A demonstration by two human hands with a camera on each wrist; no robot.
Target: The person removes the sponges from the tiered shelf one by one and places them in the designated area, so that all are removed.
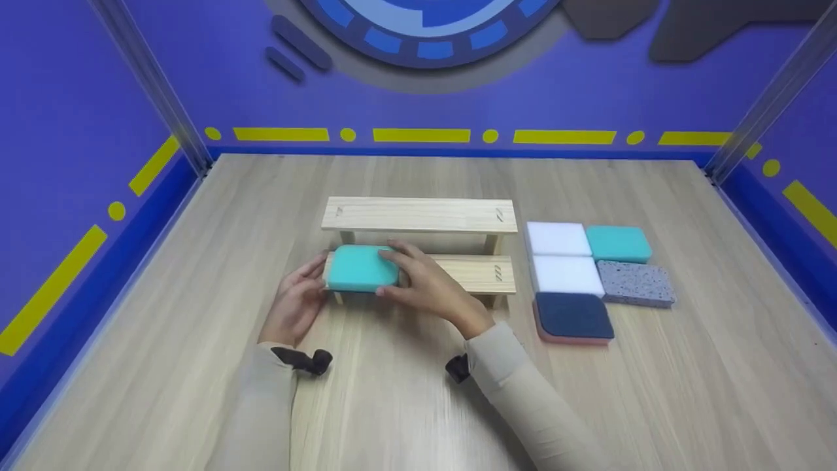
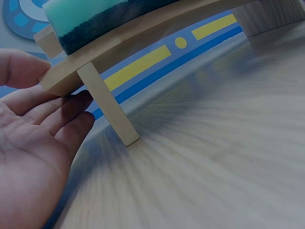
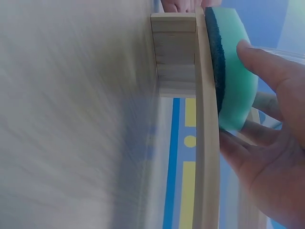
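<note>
A teal sponge (image 1: 361,268) with a dark scouring pad underneath lies flat on the left end of the lower step of a small wooden two-tier rack (image 1: 474,273). My right hand (image 1: 428,284) holds the sponge at its right end. In the right wrist view, the thumb touches the sponge's near side while the fingers reach round behind it. At the rack's left end, my left hand (image 1: 302,301) grips the lower board. The left wrist view shows the thumb at the board's end (image 2: 62,78) and the fingers (image 2: 71,112) beneath it.
Right of the rack, several sponges lie close together: white ones (image 1: 559,239), a teal one (image 1: 618,244), a speckled grey one (image 1: 635,284) and a dark-topped one with a pink base (image 1: 574,317). The rack's upper board (image 1: 418,214) stands behind. Blue walls (image 1: 458,98) enclose the table.
</note>
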